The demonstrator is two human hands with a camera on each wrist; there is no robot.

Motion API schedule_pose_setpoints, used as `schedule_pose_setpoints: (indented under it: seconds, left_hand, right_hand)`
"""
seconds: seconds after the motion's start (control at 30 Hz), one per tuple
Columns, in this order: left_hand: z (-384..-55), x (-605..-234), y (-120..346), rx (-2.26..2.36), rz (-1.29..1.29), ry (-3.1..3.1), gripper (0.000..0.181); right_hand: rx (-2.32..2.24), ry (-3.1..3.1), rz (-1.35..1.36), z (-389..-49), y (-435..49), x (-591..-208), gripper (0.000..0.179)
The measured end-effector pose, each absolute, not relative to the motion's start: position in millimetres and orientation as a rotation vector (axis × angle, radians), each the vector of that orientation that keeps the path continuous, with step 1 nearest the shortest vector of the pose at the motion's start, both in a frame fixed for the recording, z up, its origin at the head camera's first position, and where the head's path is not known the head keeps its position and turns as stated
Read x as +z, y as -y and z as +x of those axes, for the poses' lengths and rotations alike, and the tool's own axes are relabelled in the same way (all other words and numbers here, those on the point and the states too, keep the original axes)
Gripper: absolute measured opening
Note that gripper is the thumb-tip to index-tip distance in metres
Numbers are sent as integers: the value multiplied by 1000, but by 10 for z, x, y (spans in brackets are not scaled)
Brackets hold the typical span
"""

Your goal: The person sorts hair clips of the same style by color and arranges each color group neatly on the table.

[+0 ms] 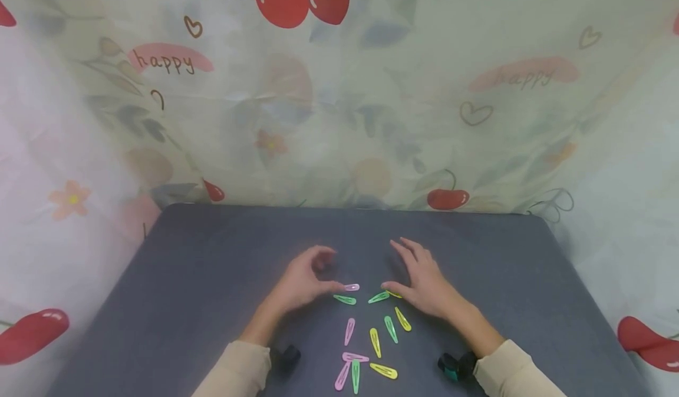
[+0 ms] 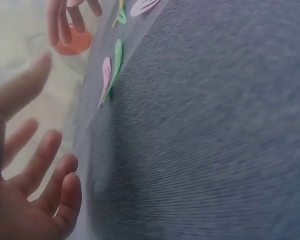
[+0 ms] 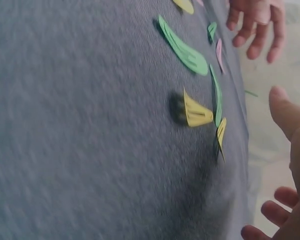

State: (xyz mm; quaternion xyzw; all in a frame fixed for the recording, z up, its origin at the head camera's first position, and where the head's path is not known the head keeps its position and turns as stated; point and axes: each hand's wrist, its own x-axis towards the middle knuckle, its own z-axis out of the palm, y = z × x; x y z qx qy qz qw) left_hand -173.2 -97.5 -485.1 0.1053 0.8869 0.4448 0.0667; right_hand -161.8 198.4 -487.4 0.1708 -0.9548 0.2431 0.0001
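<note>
Several pink, green and yellow snap hair clips lie on the dark table. My left hand (image 1: 303, 279) hovers at their far left, fingers loosely bent and thumb extended beside a pink hair clip (image 1: 352, 287) and a green hair clip (image 1: 345, 300). Nothing is in its grasp in the left wrist view. Across from it, my right hand (image 1: 426, 284) is spread, its thumb near another green hair clip (image 1: 378, 297) and a partly hidden yellow hair clip (image 1: 395, 294). In the right wrist view a yellow hair clip (image 3: 196, 114) lies near green ones, apart from the fingers.
Closer to me on the dark tabletop (image 1: 212, 279) are more clips, including a pink one (image 1: 355, 357) touching a green one (image 1: 356, 378). Black wrist devices (image 1: 457, 366) sit by both sleeves. A printed cloth (image 1: 339, 120) hangs behind and along the sides.
</note>
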Motion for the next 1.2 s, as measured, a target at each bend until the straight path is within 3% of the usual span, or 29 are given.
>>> schedule_pose_setpoints:
  seconds: [0.2,0.43,0.83,1.2]
  left_hand:
    - [-1688,-4951,1006,1295,421,-2663,52]
    - [-1656,-5009,1029,1250,472,-2636,32]
    - [-1625,-5029,1029,1216,395,-2598,19]
    - [-1652,-5039,982,1141,369,-2620,11]
  right_hand:
    - [910,3000,596,-1547,-1932,-4907,87]
    - [1030,3003,652,-1528,-1924,-4995,63]
    - [1140,3024,634,-1506,-1937,-5138,21]
    - [1047,2979,577,-1507,-1878,-5212,18]
